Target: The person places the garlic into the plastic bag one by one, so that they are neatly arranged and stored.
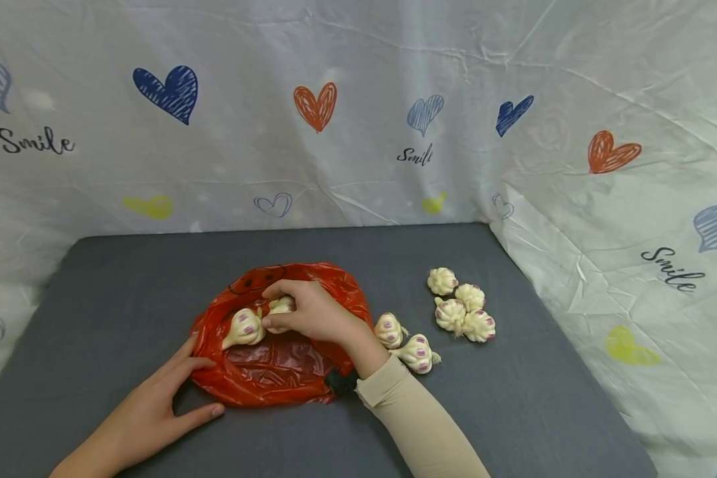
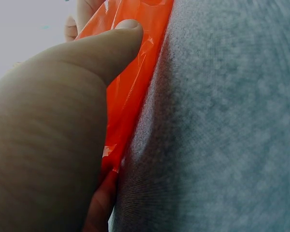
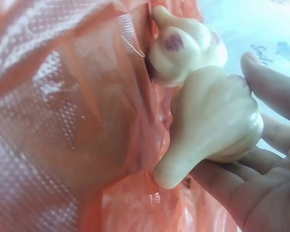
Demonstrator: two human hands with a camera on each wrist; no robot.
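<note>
A red plastic bag (image 1: 275, 392) lies open on the dark table, a garlic bulb (image 1: 245, 327) inside at its left. My right hand (image 1: 317, 312) is over the bag's opening and holds a second bulb (image 1: 282, 307) between thumb and fingers, beside the first. In the right wrist view the held bulb (image 3: 217, 116) overlaps the other bulb (image 3: 183, 48). My left hand (image 1: 149, 405) touches the bag's left edge, fingers extended and thumb apart. In the left wrist view the thumb (image 2: 106, 48) lies against the red plastic (image 2: 130, 87); the other fingers are mostly hidden.
Two garlic bulbs (image 1: 417, 353) lie just right of the bag, near my right forearm. Farther right is a cluster of several bulbs (image 1: 450, 315). A black piece (image 1: 340, 383) sits at the bag's lower right edge. A pale cloth with hearts (image 1: 358, 172) hangs behind the table (image 1: 514, 411).
</note>
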